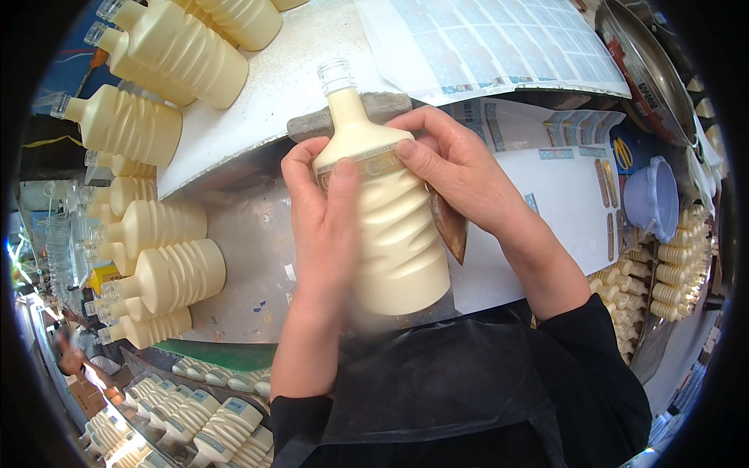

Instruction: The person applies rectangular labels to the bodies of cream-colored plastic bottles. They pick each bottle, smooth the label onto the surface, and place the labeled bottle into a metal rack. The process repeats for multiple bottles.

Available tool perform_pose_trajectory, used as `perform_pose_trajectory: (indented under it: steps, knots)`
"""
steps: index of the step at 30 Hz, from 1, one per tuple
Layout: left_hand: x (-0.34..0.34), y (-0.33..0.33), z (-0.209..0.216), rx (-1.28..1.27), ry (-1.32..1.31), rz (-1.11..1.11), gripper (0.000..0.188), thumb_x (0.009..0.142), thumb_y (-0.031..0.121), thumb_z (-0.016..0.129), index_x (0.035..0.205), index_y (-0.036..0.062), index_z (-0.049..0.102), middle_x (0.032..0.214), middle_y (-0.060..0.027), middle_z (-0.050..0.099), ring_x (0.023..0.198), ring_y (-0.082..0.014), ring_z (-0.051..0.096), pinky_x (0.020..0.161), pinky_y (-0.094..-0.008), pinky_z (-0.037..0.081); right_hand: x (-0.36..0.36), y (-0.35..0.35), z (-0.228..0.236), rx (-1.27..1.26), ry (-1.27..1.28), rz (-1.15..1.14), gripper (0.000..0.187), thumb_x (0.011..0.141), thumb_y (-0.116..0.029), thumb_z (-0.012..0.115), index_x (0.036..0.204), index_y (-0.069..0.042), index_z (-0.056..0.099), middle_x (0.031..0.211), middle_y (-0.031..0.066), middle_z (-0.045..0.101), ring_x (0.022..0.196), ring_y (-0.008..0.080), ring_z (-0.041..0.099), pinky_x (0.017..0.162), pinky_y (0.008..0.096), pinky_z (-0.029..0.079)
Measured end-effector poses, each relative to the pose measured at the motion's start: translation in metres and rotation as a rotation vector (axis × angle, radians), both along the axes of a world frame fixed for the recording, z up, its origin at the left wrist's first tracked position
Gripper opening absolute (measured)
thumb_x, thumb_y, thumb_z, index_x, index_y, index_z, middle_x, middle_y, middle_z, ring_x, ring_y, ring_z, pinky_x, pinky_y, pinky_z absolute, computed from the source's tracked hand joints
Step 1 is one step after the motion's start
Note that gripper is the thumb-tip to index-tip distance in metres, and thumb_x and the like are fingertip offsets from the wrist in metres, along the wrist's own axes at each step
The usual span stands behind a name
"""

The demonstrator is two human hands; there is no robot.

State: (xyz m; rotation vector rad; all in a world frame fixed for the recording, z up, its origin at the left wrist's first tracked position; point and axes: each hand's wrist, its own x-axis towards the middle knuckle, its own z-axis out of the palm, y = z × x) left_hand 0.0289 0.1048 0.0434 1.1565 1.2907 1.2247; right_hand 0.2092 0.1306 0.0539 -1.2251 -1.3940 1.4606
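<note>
A cream-coloured bottle [398,242] with a ribbed body and a clear threaded neck lies between my hands, its neck pointing away from me. Around its shoulder runs a gold-and-grey printed band [367,164]. My left hand [324,214] is closed on the left side, thumb against the band. On the other side my right hand [460,168] grips the shoulder, its thumb pressing the band's right end. A brown pointed piece [449,230] shows below the right palm; whether that hand holds it, I cannot tell. Behind the bottle's neck is a grey folded pad [312,125].
Several cream bottles [175,273] stand along the left. Printed decal sheets [499,47] lie at the back, with cut strips [581,129] on white paper at right. Beyond are a lilac bucket [651,199] and a metal pan [651,62]. A person [74,351] is at far left.
</note>
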Motion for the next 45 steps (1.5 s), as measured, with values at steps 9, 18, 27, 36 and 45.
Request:
perform_pose_trajectory:
  steps: [9, 18, 27, 36, 45]
  knots:
    - [-0.001, 0.0, 0.0, -0.001, 0.003, -0.001, 0.046, 0.107, 0.033, 0.056, 0.136, 0.0013, 0.04, 0.128, -0.0161, 0.053, 0.115, -0.02, 0.053, 0.101, -0.034, 0.045, 0.0, 0.0, -0.001, 0.019, -0.016, 0.0, 0.031, 0.106, -0.026, 0.059, 0.127, -0.004, 0.06, 0.09, 0.0025, 0.07, 0.085, 0.0062, 0.062, 0.077, 0.0238, 0.051]
    - [-0.001, 0.0, 0.0, -0.003, -0.003, -0.006, 0.047, 0.106, 0.032, 0.057, 0.137, 0.0008, 0.04, 0.127, -0.0154, 0.053, 0.116, -0.0197, 0.052, 0.102, -0.0334, 0.044, 0.001, -0.001, 0.007, 0.023, -0.09, -0.015, 0.031, 0.105, -0.026, 0.058, 0.126, -0.004, 0.062, 0.092, 0.0017, 0.069, 0.087, 0.0061, 0.062, 0.078, 0.0229, 0.049]
    - [0.0, -0.001, 0.003, -0.021, 0.017, 0.01, 0.046, 0.106, 0.032, 0.056, 0.137, 0.0014, 0.041, 0.126, -0.0155, 0.054, 0.114, -0.0192, 0.052, 0.101, -0.033, 0.044, 0.014, -0.006, 0.021, 0.102, 0.208, -0.214, 0.025, 0.1, -0.009, 0.063, 0.123, 0.0, 0.064, 0.109, 0.0039, 0.069, 0.101, 0.0104, 0.065, 0.089, 0.0255, 0.052]
    - [-0.002, -0.002, 0.005, -0.062, -0.13, 0.026, 0.04, 0.109, 0.029, 0.051, 0.137, 0.0019, 0.042, 0.128, -0.0134, 0.055, 0.114, -0.0158, 0.054, 0.1, -0.0313, 0.045, 0.009, -0.021, 0.012, 0.606, -0.319, -0.405, 0.025, 0.091, 0.005, 0.069, 0.115, 0.002, 0.07, 0.106, 0.0106, 0.074, 0.097, 0.0188, 0.072, 0.087, 0.029, 0.057]
    - [-0.013, -0.001, -0.015, -0.067, -0.313, 0.027, 0.047, 0.113, 0.038, 0.039, 0.139, 0.001, 0.05, 0.127, -0.0124, 0.061, 0.114, -0.0155, 0.059, 0.101, -0.0318, 0.048, -0.001, -0.037, 0.02, 0.689, -0.161, -0.366, 0.012, 0.096, -0.009, 0.064, 0.104, -0.003, 0.07, 0.098, 0.0098, 0.069, 0.088, 0.0207, 0.068, 0.079, 0.0312, 0.054]
